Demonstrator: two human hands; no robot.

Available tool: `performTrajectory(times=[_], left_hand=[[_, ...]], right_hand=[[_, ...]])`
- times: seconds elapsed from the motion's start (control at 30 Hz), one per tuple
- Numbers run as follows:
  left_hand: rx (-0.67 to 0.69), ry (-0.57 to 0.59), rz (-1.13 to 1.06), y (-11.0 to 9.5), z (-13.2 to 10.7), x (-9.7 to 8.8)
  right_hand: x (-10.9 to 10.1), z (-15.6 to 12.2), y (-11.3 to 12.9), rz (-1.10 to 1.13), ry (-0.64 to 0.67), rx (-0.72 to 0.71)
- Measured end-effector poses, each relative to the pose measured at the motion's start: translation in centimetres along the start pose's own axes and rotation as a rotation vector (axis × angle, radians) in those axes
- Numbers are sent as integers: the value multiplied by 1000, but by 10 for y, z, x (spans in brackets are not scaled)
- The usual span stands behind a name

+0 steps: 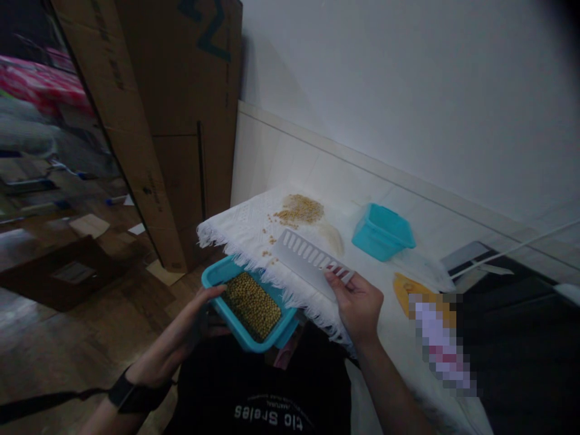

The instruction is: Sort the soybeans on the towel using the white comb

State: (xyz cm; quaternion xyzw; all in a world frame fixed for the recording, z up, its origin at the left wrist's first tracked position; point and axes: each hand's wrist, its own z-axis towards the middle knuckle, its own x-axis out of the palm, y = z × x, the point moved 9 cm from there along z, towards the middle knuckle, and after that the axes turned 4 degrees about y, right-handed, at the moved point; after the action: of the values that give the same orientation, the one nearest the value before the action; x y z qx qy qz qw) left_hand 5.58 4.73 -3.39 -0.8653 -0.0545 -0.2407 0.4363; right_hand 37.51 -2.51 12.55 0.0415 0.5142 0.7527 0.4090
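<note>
My left hand (193, 317) grips the near rim of a teal plastic tub (217, 273) filled with yellow-green beans (252, 304), held just below the fringed edge of a white cloth (244, 226). My right hand (356, 302) is closed on the end of a flat white slotted plastic scraper (308, 257), which lies on the cloth and points toward the far left. A small pile of tan beans (301, 208) sits further back on the cloth, with a few loose beans near the scraper's tip.
A second, empty teal tub (383, 231) stands on the cloth to the right. A yellow packet (405, 287) lies beside my right hand. Tall cardboard boxes (172, 109) lean against the wall on the left, above a wooden floor (54, 338) with clutter.
</note>
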Motion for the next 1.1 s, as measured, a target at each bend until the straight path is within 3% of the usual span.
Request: performTrajectory(times=[0.37,1.1], left_hand=[[-13,-24,-9,5,7,-11],[52,24,-11,-10,-6,0]], right_hand=[[2,-7,2,52,19,5],[29,-6,22,60,83,-70]])
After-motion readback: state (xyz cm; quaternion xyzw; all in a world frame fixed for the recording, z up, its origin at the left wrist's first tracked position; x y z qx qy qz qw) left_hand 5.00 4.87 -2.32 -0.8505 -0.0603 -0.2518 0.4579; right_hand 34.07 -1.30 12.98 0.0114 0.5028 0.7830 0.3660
